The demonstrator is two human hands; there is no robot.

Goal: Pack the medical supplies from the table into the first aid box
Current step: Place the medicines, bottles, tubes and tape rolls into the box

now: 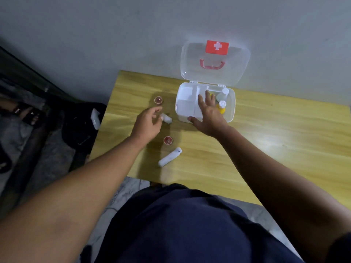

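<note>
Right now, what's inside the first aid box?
In the first aid box, the right side holds a clear bottle and a yellow bottle. The left compartments look empty. The right hand spreads over the middle, so what lies beneath it is hidden.

The table (pixel 266 141) is finished in yellow wood grain with darker brown streaks. The first aid box (pixel 185 109) is moulded in translucent white plastic; its raised lid (pixel 237 69) is marked by a red label (pixel 217 46) bearing a white cross, and a red handle (pixel 212 65) is seen through it. Inside the box, a yellow bottle (pixel 221 107) with a white cap and a clear bottle (pixel 223 93) with a white cap are seen. Two small red-tinted round containers (pixel 158 100) (pixel 167 140) and two white rolls (pixel 170 156) (pixel 167 118) are laid on the table. The wall (pixel 114 35) is painted plain grey. Dark navy clothing (pixel 190 224) is worn by the person.
</note>
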